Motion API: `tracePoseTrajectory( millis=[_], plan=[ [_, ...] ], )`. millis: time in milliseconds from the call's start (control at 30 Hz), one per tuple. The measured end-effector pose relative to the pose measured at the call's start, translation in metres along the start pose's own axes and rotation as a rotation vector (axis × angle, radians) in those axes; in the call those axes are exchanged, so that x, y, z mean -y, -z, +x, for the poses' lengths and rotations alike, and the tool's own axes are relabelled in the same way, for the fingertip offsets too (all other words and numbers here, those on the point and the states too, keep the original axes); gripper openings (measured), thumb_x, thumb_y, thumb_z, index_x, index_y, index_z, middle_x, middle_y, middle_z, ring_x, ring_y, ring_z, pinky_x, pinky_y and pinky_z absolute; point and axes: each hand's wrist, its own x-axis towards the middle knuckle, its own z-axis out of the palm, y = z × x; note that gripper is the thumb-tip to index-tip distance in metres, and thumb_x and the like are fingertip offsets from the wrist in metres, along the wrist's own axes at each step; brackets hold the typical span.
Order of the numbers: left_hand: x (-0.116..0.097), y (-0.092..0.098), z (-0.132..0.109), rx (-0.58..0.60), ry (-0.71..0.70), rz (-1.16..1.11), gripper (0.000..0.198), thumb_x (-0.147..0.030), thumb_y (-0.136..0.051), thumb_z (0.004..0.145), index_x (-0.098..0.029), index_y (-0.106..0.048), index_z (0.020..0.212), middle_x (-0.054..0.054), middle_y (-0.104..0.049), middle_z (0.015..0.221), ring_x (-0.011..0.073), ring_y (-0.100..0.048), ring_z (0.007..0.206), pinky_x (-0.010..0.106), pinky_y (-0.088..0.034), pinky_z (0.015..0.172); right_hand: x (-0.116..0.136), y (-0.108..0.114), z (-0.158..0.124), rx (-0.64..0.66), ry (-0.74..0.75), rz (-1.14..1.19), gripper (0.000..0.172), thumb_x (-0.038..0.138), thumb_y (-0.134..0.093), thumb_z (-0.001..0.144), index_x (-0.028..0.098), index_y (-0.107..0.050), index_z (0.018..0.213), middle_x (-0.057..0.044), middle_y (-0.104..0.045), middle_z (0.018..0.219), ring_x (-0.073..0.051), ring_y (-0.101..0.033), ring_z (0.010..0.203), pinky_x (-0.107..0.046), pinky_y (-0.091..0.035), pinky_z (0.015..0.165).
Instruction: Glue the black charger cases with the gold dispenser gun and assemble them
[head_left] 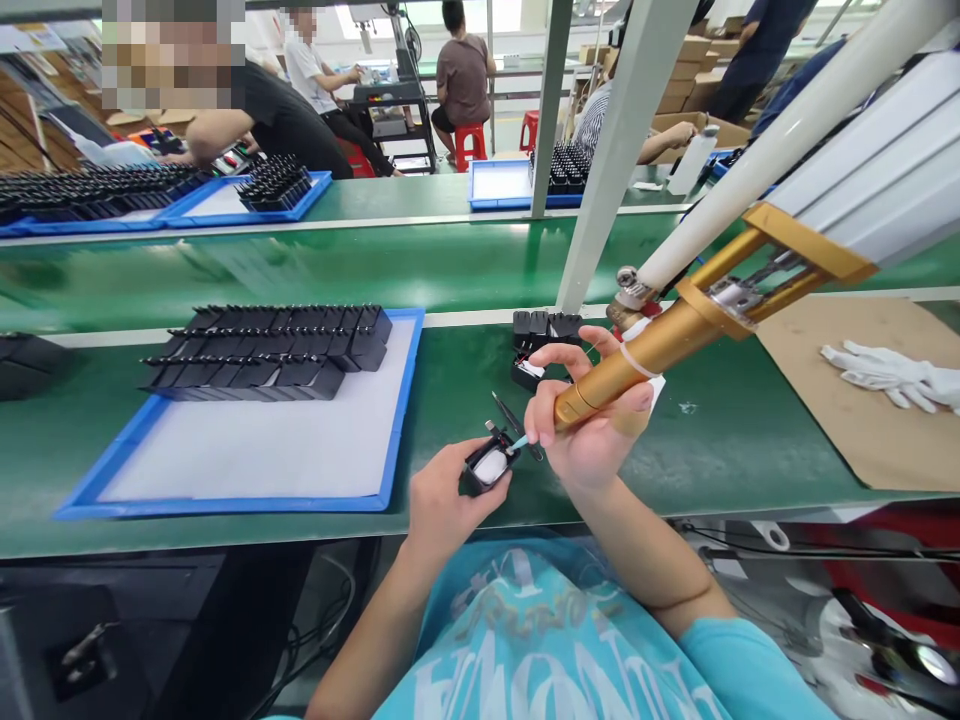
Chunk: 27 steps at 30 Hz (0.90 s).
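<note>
My left hand (448, 497) grips a small black plastic housing (491, 466) near the table's front edge. Its open side faces up and shows a white interior. My right hand (592, 430) is wrapped round the gold barrel of a glue dispensing gun (637, 362), which slants down from the upper right. The gun's thin pale blue nozzle (519, 443) reaches the rim of the housing; whether glue comes out is too small to tell. Black tweezers (507, 408) lie just behind the housing. Beyond my right fingers stand several more black housings (546, 328), partly hidden.
To the left, a blue-rimmed tray (400, 420) with a white liner bears rows of black housings (262, 350). White gloves (892, 375) lie on cardboard (814, 400) at the right. A white metal post (600, 200) rises behind the gun. Co-workers sit beyond the green conveyor (300, 265).
</note>
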Motion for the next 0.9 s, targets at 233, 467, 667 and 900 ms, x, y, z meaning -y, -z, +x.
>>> tracePoseTrajectory(
  millis=[233,467,667,900],
  plan=[
    [0.007,-0.014,-0.003,0.002,0.095,-0.027,0.032,-0.029,-0.072,0.078,-0.020,-0.060,0.106,0.002,-0.073,0.090,0.0146,-0.068,0.072,0.024,-0.054,0.065,-0.001,-0.004,0.001,0.026,0.002,0.036,0.047,0.068,-0.045,0.085,0.031,-0.048,0.113,0.000,-0.066,0.095,-0.005,-0.047,0.032,-0.022,-0.043,0.028],
    [0.001,-0.032,0.003,-0.050,0.091,-0.121,0.034,-0.030,-0.073,0.076,-0.020,-0.061,0.106,0.002,-0.072,0.087,0.0145,-0.068,0.068,0.024,-0.053,0.061,-0.005,-0.011,0.001,0.008,-0.008,0.043,0.046,0.068,-0.045,0.085,0.031,-0.048,0.112,0.001,-0.065,0.096,-0.005,-0.047,0.033,-0.022,-0.042,0.029],
    [-0.003,-0.040,0.007,-0.161,0.024,-0.185,0.036,-0.029,-0.074,0.075,-0.021,-0.059,0.106,0.002,-0.073,0.089,0.0164,-0.070,0.072,0.025,-0.054,0.062,-0.006,-0.013,0.001,0.034,-0.011,0.078,0.041,0.066,-0.045,0.086,0.029,-0.049,0.102,0.001,-0.064,0.095,-0.004,-0.046,0.033,-0.022,-0.043,0.029],
    [-0.002,-0.040,0.009,-0.154,0.010,-0.151,0.035,-0.031,-0.074,0.076,-0.021,-0.059,0.106,0.003,-0.073,0.090,0.0163,-0.070,0.072,0.025,-0.053,0.062,-0.007,-0.010,0.001,0.049,-0.001,0.119,0.047,0.070,-0.046,0.084,0.030,-0.050,0.108,0.000,-0.064,0.096,-0.005,-0.048,0.034,-0.022,-0.042,0.029]
  ],
)
